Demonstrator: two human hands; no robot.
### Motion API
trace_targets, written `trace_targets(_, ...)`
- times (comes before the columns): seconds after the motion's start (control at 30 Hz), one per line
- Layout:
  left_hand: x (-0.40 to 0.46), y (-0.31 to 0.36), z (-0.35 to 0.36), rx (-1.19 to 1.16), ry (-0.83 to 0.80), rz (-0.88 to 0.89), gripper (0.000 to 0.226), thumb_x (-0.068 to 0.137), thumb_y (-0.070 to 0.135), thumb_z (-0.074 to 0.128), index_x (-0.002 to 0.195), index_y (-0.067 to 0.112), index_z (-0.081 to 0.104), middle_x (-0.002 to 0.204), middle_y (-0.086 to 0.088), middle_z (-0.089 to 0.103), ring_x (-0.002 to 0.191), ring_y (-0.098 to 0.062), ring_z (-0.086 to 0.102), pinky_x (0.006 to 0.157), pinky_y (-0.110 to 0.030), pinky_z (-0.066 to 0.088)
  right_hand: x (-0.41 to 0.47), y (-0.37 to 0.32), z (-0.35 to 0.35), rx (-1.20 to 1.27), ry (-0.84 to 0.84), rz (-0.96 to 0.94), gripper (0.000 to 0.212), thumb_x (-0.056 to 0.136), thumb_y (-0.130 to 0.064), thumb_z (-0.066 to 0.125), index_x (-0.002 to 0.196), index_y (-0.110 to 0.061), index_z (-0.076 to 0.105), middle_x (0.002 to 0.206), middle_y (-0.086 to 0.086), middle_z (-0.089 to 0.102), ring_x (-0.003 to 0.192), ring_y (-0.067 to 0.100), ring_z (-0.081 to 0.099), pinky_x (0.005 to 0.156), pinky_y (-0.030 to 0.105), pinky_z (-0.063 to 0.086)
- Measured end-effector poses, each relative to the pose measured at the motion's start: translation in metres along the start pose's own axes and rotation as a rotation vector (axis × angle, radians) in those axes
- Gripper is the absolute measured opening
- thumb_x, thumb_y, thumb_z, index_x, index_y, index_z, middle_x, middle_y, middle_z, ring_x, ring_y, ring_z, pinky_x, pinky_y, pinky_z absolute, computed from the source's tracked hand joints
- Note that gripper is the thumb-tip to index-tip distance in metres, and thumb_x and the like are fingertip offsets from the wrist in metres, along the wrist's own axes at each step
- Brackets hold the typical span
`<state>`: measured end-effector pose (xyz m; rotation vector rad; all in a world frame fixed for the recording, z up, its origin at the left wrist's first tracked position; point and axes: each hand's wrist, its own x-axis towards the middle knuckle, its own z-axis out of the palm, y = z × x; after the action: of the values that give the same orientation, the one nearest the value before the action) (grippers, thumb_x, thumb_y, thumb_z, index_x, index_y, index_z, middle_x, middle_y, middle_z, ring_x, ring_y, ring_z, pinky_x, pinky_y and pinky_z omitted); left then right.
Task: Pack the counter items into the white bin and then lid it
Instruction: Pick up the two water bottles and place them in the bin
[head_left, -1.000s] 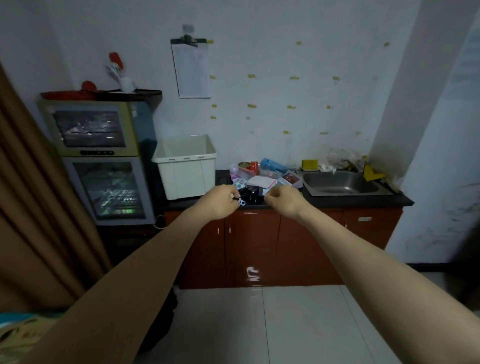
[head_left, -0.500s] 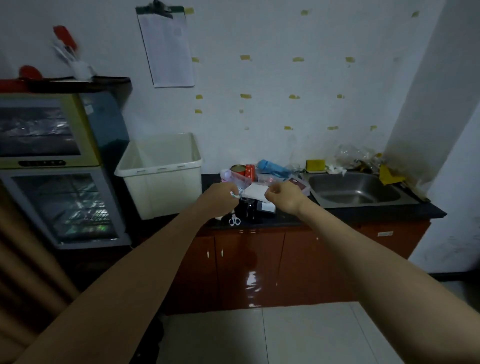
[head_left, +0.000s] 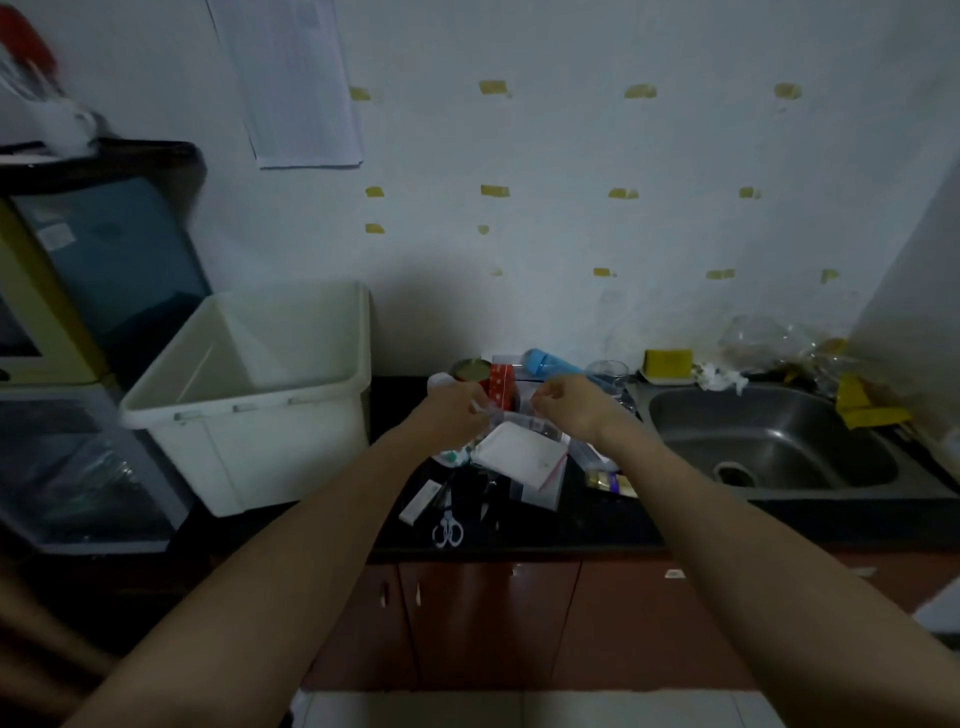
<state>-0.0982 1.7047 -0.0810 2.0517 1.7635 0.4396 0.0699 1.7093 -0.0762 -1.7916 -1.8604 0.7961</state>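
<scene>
1. We pinch the clear zip bag (head_left: 524, 457) with left hand (head_left: 453, 410) and right hand (head_left: 571, 405), above the counter (head_left: 571, 525) clutter.
2. We should lift it level, then swing left into the empty white bin (head_left: 249, 384).

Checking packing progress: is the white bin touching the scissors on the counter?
Apart. The head view shows bare dark counter between the white bin and the scissors.

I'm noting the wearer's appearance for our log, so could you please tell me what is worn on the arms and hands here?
Nothing is worn that the head view shows. The left hand and right hand are bare, with no gloves, and I can make out no rings, watch or bracelets in the dim light. Both forearms are uncovered up to the frame's edge, with no sleeve in view.
</scene>
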Motion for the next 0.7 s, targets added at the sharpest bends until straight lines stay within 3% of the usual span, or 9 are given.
trace_targets(0.1,0.032,-0.009,0.005,-0.028,0.003,-0.001,0.028,0.093,0.017,0.050,0.117,0.008,0.060,0.120,-0.011,0.062,0.092,-0.012,0.048,0.079,-0.022,0.039,0.035,0.008,0.002,0.015,-0.021,0.004,0.027,0.093,-0.014,0.047,0.104,0.002,0.066,0.096,0.009,0.066,0.091,0.021,0.060,0.077,0.027,0.043)
trace_targets(0.2,0.063,-0.022,0.011,-0.039,-0.001,0.008,0.024,0.090,0.011,0.049,0.107,0.001,0.063,0.112,-0.015,0.065,0.095,-0.021,0.058,0.069,-0.019,0.036,0.067,0.014,0.007,0.023,-0.030,0.017,0.024,0.093,-0.013,0.048,0.097,0.001,0.067,0.083,0.005,0.063,0.079,0.017,0.057,0.069,0.025,0.044)
trace_targets(0.4,0.132,-0.048,0.028,-0.162,-0.050,-0.009,0.016,0.089,0.007,0.049,0.086,0.012,0.063,0.088,-0.006,0.056,0.086,-0.018,0.051,0.077,-0.025,0.038,0.121,0.025,0.021,0.052,0.007,0.097,0.028,0.096,-0.012,0.046,0.109,0.004,0.064,0.106,0.018,0.067,0.100,0.032,0.064,0.090,0.038,0.052)
trace_targets(0.47,0.155,-0.055,0.029,-0.199,-0.076,-0.020,0.015,0.089,0.007,0.047,0.084,0.013,0.060,0.088,-0.006,0.056,0.087,-0.020,0.053,0.080,-0.029,0.044,0.142,0.026,0.025,0.044,0.017,0.116,0.028,0.095,-0.012,0.047,0.110,0.004,0.064,0.111,0.020,0.066,0.103,0.032,0.063,0.086,0.034,0.051)
trace_targets(0.57,0.190,-0.072,0.032,-0.291,-0.102,-0.065,0.013,0.091,0.011,0.049,0.084,0.015,0.060,0.093,-0.007,0.060,0.095,-0.024,0.059,0.091,-0.037,0.048,0.174,0.025,0.033,0.010,0.029,0.140,0.028,0.095,-0.013,0.047,0.108,0.002,0.066,0.109,0.016,0.067,0.093,0.025,0.063,0.072,0.027,0.046)
trace_targets(0.63,0.214,-0.082,0.038,-0.331,-0.119,-0.095,0.019,0.090,0.014,0.052,0.073,0.021,0.057,0.094,-0.008,0.062,0.100,-0.028,0.061,0.093,-0.040,0.048,0.196,0.026,0.038,-0.003,0.049,0.161,0.028,0.094,-0.014,0.048,0.108,0.002,0.067,0.107,0.018,0.068,0.076,0.020,0.060,0.063,0.025,0.046)
trace_targets(0.7,0.235,-0.090,0.045,-0.364,-0.145,-0.135,0.024,0.089,0.015,0.052,0.067,0.023,0.054,0.092,-0.011,0.063,0.099,-0.031,0.063,0.090,-0.041,0.050,0.214,0.030,0.044,0.012,0.053,0.178,0.027,0.094,-0.014,0.048,0.108,0.001,0.066,0.106,0.018,0.068,0.072,0.017,0.058,0.065,0.026,0.048)
